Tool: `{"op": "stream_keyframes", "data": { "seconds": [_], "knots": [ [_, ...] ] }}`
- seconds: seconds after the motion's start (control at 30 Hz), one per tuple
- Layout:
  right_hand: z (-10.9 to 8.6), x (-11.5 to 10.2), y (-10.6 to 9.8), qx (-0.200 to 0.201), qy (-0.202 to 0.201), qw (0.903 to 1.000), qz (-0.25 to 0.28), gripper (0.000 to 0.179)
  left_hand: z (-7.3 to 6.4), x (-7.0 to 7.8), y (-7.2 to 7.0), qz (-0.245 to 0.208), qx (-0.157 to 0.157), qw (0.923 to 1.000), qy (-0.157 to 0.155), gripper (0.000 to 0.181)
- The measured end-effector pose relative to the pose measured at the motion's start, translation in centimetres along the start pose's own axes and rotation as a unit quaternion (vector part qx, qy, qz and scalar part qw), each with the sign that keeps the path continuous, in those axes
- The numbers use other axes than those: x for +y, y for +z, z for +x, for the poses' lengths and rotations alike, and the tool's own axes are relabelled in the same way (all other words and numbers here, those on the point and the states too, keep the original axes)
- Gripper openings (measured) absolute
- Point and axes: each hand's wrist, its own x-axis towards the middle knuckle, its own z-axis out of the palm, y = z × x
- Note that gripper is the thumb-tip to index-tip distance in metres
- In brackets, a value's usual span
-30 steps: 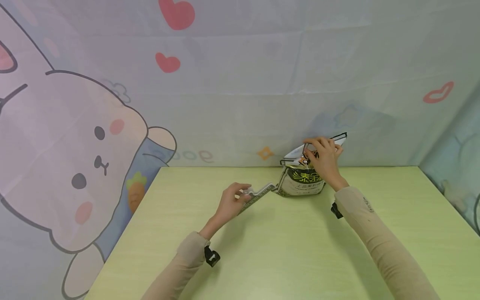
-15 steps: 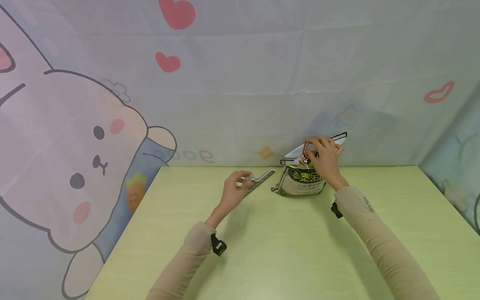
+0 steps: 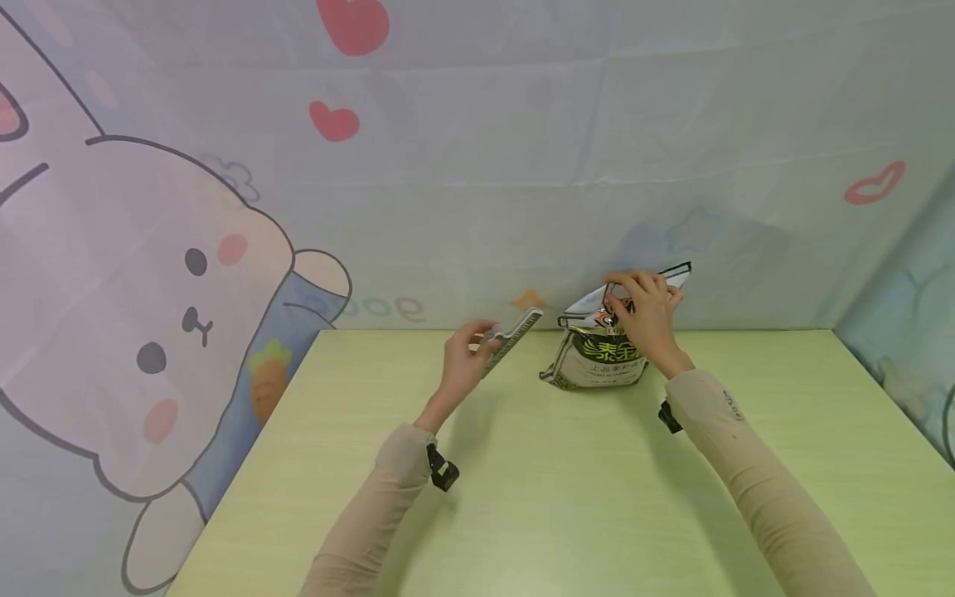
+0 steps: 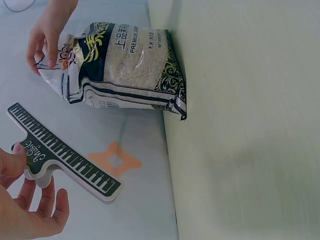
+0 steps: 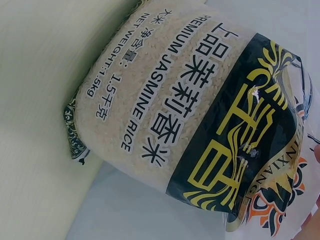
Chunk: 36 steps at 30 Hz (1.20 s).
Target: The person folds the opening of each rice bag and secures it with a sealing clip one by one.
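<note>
A clear-fronted bag of jasmine rice (image 3: 600, 365) stands upright on the table, its white top leaning to one side. My right hand (image 3: 651, 319) pinches that top in the head view; in the right wrist view only a sliver of the hand shows beside the rice bag (image 5: 165, 100). Left of the bag, above the table, my left hand (image 3: 464, 362) holds a long sheet-music clip (image 3: 516, 333) by its grip tabs. In the left wrist view this clip (image 4: 75, 160) shows black and white piano keys and "Music" lettering, with thumb and fingers on its tabs. It is apart from the bag.
The pale green table (image 3: 567, 497) ends at the back against a hanging cloth (image 3: 477, 232) printed with hearts and a rabbit. The bag stands close to that cloth. A black wrist camera (image 3: 443, 469) sits below the left hand.
My left hand has risen and moved slightly right with the clip, whose far end has swung up from beside the bag's lower corner. The right hand and bag look unchanged.
</note>
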Motion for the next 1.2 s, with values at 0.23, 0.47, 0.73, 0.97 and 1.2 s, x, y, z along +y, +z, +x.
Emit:
{"op": "stream_keyframes", "data": {
  "seconds": [0.23, 0.47, 0.73, 0.97, 1.2],
  "knots": [
    [-0.1, -0.2, -0.1, -0.003, 0.003, 1.0, -0.003, 0.022, 0.9, 0.1, 0.9, -0.001, 0.004, 1.0, -0.005, 0.028],
    [-0.5, -0.6, -0.2, 0.001, 0.003, 1.0, -0.007, 0.022, 1.6, 0.4, 1.4, 0.005, -0.001, 1.0, -0.003, 0.026],
    [-0.9, -0.9, -0.3, 0.002, 0.007, 0.9999, -0.011, 0.022, 2.1, 0.5, 1.8, 0.012, -0.01, 0.9998, -0.015, 0.023],
    [-1.1, -1.1, -0.5, 0.0, 0.011, 0.9998, -0.014, 0.022, 2.5, 0.1, 2.5, 0.021, -0.022, 0.9993, -0.02, 0.024],
    [-1.2, -1.2, -0.5, -0.004, 0.016, 0.9997, -0.018, 0.023, 2.8, -0.1, 3.2, 0.011, -0.022, 0.9996, -0.015, 0.025]
  ]
}}
